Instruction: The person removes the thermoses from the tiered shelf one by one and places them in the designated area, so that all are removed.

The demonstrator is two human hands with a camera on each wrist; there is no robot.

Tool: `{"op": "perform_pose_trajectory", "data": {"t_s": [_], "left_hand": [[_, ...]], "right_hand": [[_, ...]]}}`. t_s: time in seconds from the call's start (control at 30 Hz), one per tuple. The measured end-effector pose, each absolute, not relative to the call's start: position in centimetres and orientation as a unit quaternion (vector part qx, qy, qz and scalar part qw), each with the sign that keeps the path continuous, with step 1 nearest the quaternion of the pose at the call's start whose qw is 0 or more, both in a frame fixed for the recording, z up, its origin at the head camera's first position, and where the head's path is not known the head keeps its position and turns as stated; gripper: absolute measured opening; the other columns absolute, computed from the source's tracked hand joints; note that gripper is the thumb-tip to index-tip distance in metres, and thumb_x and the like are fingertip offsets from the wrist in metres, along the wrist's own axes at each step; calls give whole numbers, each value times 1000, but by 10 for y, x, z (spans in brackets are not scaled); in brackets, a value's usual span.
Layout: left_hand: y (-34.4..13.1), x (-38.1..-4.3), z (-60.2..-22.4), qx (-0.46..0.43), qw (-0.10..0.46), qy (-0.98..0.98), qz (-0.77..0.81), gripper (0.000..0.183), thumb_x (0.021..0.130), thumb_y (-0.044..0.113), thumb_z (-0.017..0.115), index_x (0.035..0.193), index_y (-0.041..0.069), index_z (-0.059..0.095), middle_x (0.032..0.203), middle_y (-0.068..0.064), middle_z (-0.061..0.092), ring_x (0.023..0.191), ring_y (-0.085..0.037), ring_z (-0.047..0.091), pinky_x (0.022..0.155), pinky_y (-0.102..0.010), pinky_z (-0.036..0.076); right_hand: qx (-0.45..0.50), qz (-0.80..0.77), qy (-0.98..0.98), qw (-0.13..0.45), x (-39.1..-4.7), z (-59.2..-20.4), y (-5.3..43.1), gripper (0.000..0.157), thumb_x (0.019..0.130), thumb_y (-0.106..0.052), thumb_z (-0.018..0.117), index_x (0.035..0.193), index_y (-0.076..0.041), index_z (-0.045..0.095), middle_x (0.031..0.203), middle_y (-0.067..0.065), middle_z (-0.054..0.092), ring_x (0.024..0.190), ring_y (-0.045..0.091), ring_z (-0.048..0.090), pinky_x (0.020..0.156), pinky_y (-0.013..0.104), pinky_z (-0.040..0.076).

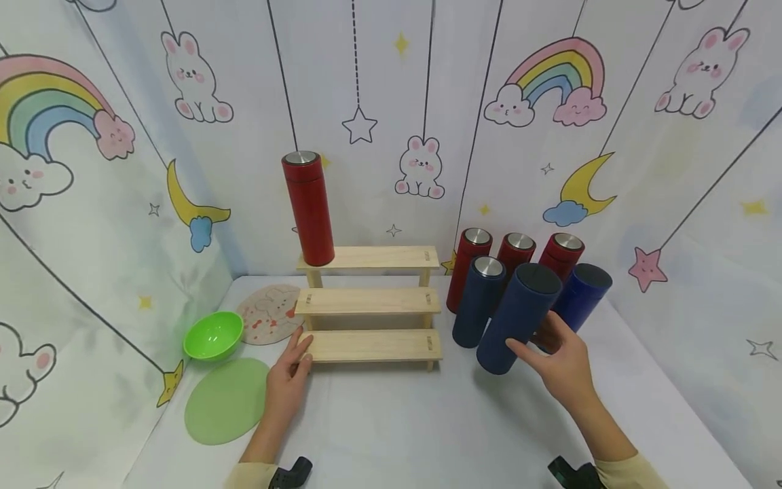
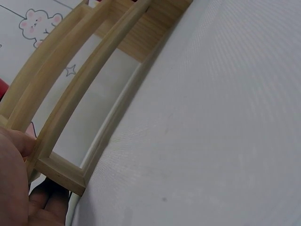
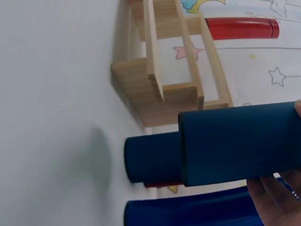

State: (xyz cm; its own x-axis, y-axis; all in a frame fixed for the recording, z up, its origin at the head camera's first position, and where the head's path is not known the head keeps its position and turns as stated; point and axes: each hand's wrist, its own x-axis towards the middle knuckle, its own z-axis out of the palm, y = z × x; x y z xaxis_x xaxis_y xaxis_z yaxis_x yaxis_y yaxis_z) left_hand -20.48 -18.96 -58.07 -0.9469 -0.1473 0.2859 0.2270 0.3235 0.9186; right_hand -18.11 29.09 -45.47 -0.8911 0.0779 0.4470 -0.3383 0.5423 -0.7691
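Note:
A dark blue thermos bottle [image 1: 519, 319] is held tilted by my right hand [image 1: 565, 367], its base above the table and its shadow below. The right wrist view shows this dark blue bottle [image 3: 240, 143] in front of another blue one. My left hand [image 1: 286, 384] grips the left end of the lowest step of a three-step wooden shelf [image 1: 373, 346]; the left wrist view has thumb and fingers on either side of the shelf [image 2: 96, 70] end. On the top step, at its left, a red thermos bottle [image 1: 310, 217] stands upright.
Right of the shelf, several bottles stand close together: red ones [image 1: 467, 268], a dark blue one [image 1: 476, 309] and a brighter blue one [image 1: 583, 295]. At left are a green bowl [image 1: 214, 336], a green mat [image 1: 226, 401] and a patterned round mat [image 1: 269, 316]. Printed curtains surround the table.

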Motion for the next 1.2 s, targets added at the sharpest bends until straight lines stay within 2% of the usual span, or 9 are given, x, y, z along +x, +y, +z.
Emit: {"op": "perform_pose_trajectory", "data": {"t_s": [0.17, 0.4, 0.5, 0.77, 1.0, 1.2], "left_hand": [[-194, -211, -572, -16, 158, -801, -577, 40, 111, 6, 61, 151, 4, 63, 173, -8, 38, 159, -29, 32, 104, -6, 39], [-194, -210, -574, -21, 154, -800, -579, 40, 112, 7, 61, 151, 3, 62, 173, -9, 38, 158, -31, 33, 102, -6, 40], [-194, -207, -575, -19, 153, -801, -579, 40, 112, 7, 61, 151, 2, 62, 172, -9, 38, 159, -31, 33, 102, -6, 40], [-193, -204, -578, -12, 148, -801, -579, 40, 112, 7, 61, 152, 3, 62, 173, -9, 37, 159, -30, 33, 103, -5, 39], [-191, -205, -580, -21, 153, -800, -580, 40, 112, 8, 61, 152, 3, 62, 173, -10, 37, 159, -32, 32, 103, -6, 38], [-191, -208, -579, -22, 156, -802, -577, 40, 112, 7, 61, 151, 3, 63, 173, -11, 37, 159, -32, 32, 104, -6, 37]], "right_hand": [[76, 482, -845, 219, -188, -458, 289, 69, 90, -9, 91, 152, -10, 60, 128, -1, 72, 106, 0, 70, 91, 14, 55], [66, 476, -850, 217, -187, -471, 292, 66, 92, -14, 90, 150, -5, 60, 130, 15, 72, 104, 0, 70, 91, 15, 56], [70, 480, -847, 217, -187, -478, 292, 67, 91, -12, 91, 149, -3, 60, 131, 18, 72, 106, 1, 70, 91, 16, 56], [69, 496, -840, 209, -185, -491, 293, 70, 89, -7, 92, 151, -5, 60, 135, 16, 70, 111, -1, 68, 92, 18, 56], [52, 493, -846, 197, -183, -498, 295, 70, 91, -12, 91, 152, -5, 58, 136, 17, 69, 110, -5, 65, 92, 16, 55], [45, 498, -845, 192, -182, -504, 296, 69, 90, -13, 92, 150, -4, 59, 135, 18, 69, 111, -4, 66, 94, 18, 56]]}}
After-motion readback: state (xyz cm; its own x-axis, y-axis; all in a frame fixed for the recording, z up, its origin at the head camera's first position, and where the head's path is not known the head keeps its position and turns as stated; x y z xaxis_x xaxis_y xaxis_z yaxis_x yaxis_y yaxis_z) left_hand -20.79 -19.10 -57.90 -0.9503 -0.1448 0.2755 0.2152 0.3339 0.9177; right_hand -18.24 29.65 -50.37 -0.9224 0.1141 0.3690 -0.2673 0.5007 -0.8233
